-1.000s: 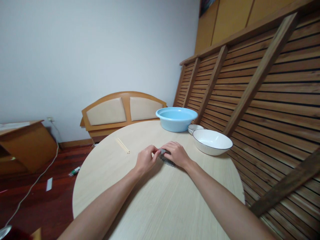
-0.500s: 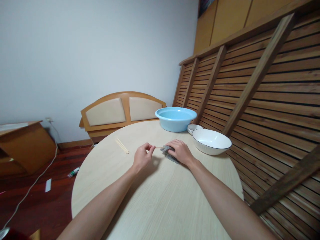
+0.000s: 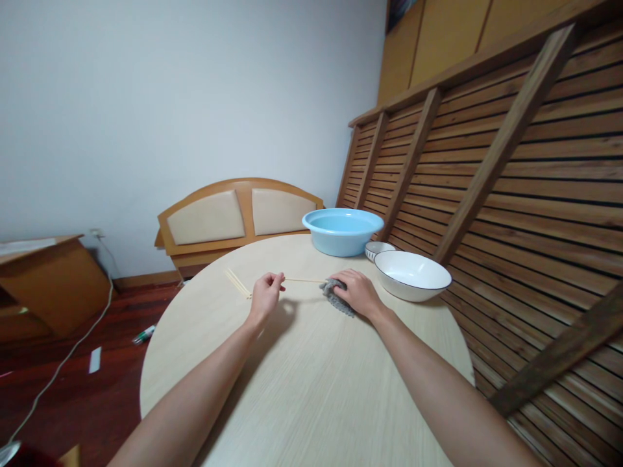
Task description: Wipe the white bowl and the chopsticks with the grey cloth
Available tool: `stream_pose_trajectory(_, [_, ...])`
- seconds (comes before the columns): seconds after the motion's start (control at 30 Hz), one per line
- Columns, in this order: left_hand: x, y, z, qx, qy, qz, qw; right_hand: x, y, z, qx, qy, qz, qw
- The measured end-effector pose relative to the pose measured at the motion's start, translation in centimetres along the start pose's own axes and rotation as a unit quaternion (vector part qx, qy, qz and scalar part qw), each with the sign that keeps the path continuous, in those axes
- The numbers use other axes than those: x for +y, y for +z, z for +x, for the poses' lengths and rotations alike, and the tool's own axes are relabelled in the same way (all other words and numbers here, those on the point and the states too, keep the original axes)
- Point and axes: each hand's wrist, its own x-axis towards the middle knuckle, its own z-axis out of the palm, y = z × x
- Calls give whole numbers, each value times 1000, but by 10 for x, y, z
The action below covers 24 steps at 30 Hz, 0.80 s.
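Note:
My left hand (image 3: 267, 293) pinches one end of a thin pale chopstick (image 3: 304, 281), held level above the table. At its other end, a grey cloth (image 3: 335, 298) is wrapped or pressed about the stick, and my right hand (image 3: 357, 292) is closed on that cloth. Part of the cloth hangs below my right fingers. The chopstick's far tip is hidden in the cloth. Beyond my left hand, several more chopsticks (image 3: 237, 283) lie side by side on the tabletop.
The round pale table (image 3: 302, 389) carries a light blue basin (image 3: 341, 241) at the back, a small patterned bowl (image 3: 374, 250) and a large white bowl (image 3: 413, 285) at the right. A slatted wooden panel (image 3: 487, 175) leans beside the table. A headboard (image 3: 248, 214) stands behind.
My left hand has moved left, so a longer stretch of chopstick shows between my hands. The right hand and cloth have shifted slightly right.

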Motion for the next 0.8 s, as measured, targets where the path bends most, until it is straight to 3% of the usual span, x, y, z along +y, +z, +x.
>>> stream_pose_trajectory(0.27, [-13,-15,15,44,-4,9,999,9,2,-3,10,19,8,1000])
stream_pose_trajectory(0.53, [-23,-34,28,127,-3,41,991,15,1,-6,47,35,48,997])
stream_pose_trajectory(0.67, [-25,-21,23,93,28,63,993,5,0,-4,49,6,65,997])
stream_pose_trajectory(0.8, [-20,0,3,21,113,143,983,-10,1,-2,49,-52,66,995])
